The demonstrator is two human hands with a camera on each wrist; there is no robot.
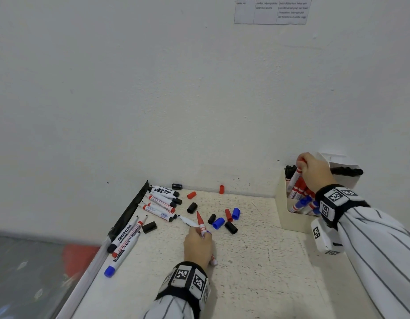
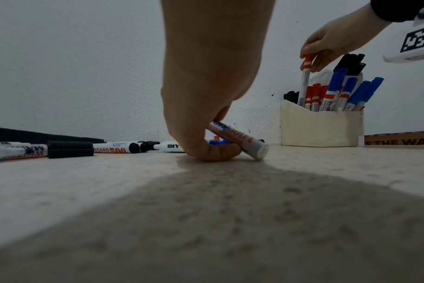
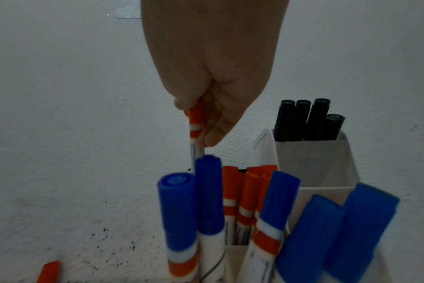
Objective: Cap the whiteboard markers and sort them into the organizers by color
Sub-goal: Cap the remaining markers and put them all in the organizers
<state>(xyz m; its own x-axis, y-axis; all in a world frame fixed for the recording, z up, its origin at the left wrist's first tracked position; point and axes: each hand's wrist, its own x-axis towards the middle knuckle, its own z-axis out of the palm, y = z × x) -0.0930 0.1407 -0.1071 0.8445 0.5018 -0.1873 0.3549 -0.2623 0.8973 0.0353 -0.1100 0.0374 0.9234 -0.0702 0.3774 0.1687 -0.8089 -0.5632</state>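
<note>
My left hand [image 1: 202, 236] grips an uncapped red marker [image 1: 200, 223] low on the table, its tip pointing away and its rear end [image 2: 254, 149] touching the surface. My right hand [image 1: 301, 166] pinches a capped red marker [image 1: 294, 179] by its cap and holds it upright, its lower end among the red markers [image 3: 245, 206] in the cream organizer [image 1: 289, 217]. Blue markers [image 3: 179, 206] fill the organizer's near section and black ones [image 3: 307, 118] the far one. Loose red [image 1: 191, 195], blue [image 1: 218, 223] and black caps [image 1: 231, 227] lie mid-table.
A pile of uncapped black and red markers [image 1: 163, 199] lies at the back left by the wall. More markers [image 1: 124, 242] lie along the left edge, one blue-capped. The wall stands close behind. A cardboard box edge [image 2: 399, 140] shows beside the organizer.
</note>
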